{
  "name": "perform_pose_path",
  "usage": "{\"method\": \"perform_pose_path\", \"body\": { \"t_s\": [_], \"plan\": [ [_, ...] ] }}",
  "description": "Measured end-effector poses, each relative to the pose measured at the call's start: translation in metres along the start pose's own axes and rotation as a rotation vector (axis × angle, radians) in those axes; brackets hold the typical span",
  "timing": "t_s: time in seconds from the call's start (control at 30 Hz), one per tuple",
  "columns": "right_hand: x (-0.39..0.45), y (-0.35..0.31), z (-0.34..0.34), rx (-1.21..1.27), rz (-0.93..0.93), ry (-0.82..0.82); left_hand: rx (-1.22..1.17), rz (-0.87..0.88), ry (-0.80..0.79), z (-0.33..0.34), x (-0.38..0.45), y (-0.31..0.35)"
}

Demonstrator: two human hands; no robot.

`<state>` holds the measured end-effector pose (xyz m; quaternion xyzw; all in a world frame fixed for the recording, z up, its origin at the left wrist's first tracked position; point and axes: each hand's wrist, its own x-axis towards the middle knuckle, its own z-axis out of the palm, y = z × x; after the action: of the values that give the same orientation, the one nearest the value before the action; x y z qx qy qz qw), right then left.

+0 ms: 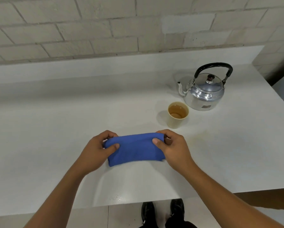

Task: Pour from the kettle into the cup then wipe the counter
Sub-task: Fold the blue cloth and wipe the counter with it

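Note:
A folded blue cloth (135,148) is held just above the white counter (55,129), near its front edge. My left hand (97,148) grips the cloth's left end and my right hand (171,147) grips its right end, thumbs on top. A pale paper cup (177,115) holding brownish liquid stands upright beyond my right hand. Behind the cup sits a shiny metal kettle (203,94) with a black handle, its lid on and its spout pointing left.
A white brick wall (105,30) rises behind the counter's raised back ledge. The counter's right edge runs diagonally past the kettle. Below the front edge I see floor tiles and black shoes (162,211). A wet sheen shows on the counter near the front edge.

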<state>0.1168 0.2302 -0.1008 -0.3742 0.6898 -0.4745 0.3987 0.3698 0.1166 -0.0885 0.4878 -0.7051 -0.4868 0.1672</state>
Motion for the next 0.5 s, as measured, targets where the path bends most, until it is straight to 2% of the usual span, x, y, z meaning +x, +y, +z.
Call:
{"method": "perform_pose_path", "body": {
  "t_s": [0.17,0.5],
  "plan": [
    [-0.025,0.027,-0.061,-0.069,0.081,0.109,-0.036,0.006,-0.101,0.062,-0.011,0.015],
    [-0.04,0.06,-0.146,-0.214,0.162,0.258,0.035,-0.01,-0.148,0.164,-0.018,0.044]
  ]
}}
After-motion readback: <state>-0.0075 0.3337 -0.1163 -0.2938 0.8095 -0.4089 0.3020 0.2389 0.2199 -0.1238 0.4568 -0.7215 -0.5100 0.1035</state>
